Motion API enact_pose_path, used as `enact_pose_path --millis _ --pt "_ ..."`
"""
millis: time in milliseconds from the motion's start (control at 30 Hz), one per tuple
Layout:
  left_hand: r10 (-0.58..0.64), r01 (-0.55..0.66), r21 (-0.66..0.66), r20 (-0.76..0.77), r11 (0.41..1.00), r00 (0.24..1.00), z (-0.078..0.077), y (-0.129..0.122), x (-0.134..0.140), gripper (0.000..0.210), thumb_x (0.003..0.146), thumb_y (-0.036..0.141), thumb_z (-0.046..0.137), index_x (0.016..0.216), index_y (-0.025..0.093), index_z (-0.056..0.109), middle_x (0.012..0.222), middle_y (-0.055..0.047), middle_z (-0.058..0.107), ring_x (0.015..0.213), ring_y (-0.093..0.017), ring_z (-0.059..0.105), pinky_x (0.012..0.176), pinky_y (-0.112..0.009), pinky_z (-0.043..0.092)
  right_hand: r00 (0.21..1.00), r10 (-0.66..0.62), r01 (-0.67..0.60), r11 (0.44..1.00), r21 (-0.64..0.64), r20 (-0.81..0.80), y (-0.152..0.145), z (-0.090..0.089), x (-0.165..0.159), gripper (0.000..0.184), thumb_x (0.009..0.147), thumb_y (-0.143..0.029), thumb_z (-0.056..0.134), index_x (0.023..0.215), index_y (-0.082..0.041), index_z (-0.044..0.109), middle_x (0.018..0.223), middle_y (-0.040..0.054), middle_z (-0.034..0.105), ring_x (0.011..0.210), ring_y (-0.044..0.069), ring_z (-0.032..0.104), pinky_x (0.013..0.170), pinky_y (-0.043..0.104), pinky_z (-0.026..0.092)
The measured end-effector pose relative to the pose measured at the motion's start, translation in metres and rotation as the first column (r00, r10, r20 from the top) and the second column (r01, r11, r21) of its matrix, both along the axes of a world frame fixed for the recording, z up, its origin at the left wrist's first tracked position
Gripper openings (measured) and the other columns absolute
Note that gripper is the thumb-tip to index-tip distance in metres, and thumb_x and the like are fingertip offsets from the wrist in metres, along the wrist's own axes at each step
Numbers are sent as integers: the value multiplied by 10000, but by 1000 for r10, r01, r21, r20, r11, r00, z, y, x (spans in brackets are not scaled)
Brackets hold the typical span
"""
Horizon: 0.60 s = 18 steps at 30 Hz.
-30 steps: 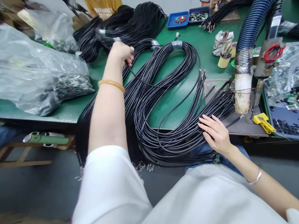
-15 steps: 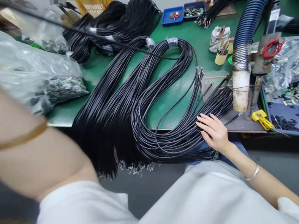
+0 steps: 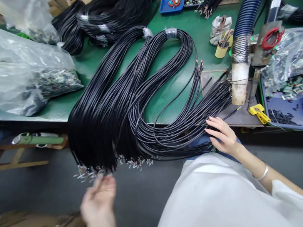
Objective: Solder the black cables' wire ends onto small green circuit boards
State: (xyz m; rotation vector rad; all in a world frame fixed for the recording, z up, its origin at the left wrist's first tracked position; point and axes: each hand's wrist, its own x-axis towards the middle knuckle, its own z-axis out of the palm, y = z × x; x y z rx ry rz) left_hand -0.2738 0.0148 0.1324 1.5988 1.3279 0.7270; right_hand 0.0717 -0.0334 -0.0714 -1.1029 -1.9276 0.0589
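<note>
Black cables (image 3: 104,110) lie in long bundles, with taped bends on the table and stripped ends hanging over the front edge. My left hand (image 3: 99,199), blurred by motion, is palm up just below the hanging wire ends (image 3: 91,172); its fingers look curled, but whether they grip a wire is unclear. At the right, my right hand (image 3: 223,136) has its fingers apart, fingertips against the looped cables (image 3: 173,139) that run across my lap, palm facing down.
A blue ribbed hose (image 3: 255,5) with a white nozzle stands over the work board. Right of it are yellow snips (image 3: 260,114) and a blue tray (image 3: 298,115) of small parts. Plastic bags (image 3: 52,82) lie at the left; co-workers sit across the green table (image 3: 173,102).
My left arm has come down from high at the left to the hanging wire ends. The single cable stretched across the upper left is gone from there. My right hand stays on the cables.
</note>
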Motion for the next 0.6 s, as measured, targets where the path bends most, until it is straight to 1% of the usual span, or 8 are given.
enact_pose_path --millis 100,167,233,367,433,467,533,600 --pt "13 -13 -7 -20 1000 1000 -19 -12 1 336 809 496 647 1111 388 746 912 -10 757 917 -305 739 654 -440 615 999 -8 5 998 -63 -38 -18 3 5 411 890 -188 622 1287 -291 645 1192 68 737 1126 252 712 932 446 622" --pt "22 -22 -3 -35 1000 999 -32 -14 -7 362 753 482 678 1101 415 752 877 -7 764 890 -316 745 630 -447 613 999 -35 30 991 -127 -34 -27 7 6 378 910 -185 607 1274 -278 651 1096 62 751 992 217 734 836 379 634" --pt "21 -19 24 -90 1000 996 -46 -20 -14 388 726 460 696 1109 437 749 863 -5 769 879 -327 746 639 -467 618 996 -86 81 978 -193 -22 -30 12 6 369 930 -198 594 1291 -262 639 1095 76 741 978 223 722 837 383 623" --pt "17 47 254 -244 966 970 -69 -33 -14 420 799 401 695 1209 493 688 927 -1 773 922 -317 738 802 -520 620 957 -287 283 901 -330 39 -26 26 2 505 962 -310 585 1453 -228 500 1132 118 714 1016 269 686 917 468 584" --pt "-63 214 435 -335 875 940 -77 -27 0 595 791 400 755 1360 466 592 1147 -33 753 1106 -323 693 1000 -534 559 940 -334 328 843 -426 65 -23 31 -5 610 975 -387 567 1535 -226 389 1131 117 717 1000 265 693 924 465 585" --pt "-146 355 461 -429 813 891 -81 -21 12 757 762 462 781 1466 387 511 1296 -84 698 1263 -355 612 1114 -548 483 944 -323 312 822 -476 62 -21 33 -10 645 983 -416 550 1562 -229 337 1152 114 719 1010 260 702 932 456 588" --pt "-285 623 367 -654 691 701 -90 -4 40 963 772 541 753 1581 211 349 1453 -178 573 1390 -386 494 1212 -546 366 966 -256 227 798 -559 26 -16 36 -22 683 1001 -446 508 1595 -228 250 1232 114 714 1069 251 715 956 435 590" --pt "-266 721 266 -804 640 532 -101 14 69 925 828 414 707 1596 120 283 1452 -228 541 1361 -402 508 1167 -544 394 981 -195 148 787 -599 -15 -7 37 -37 689 1018 -463 464 1605 -208 208 1272 116 709 1115 247 716 965 417 588"
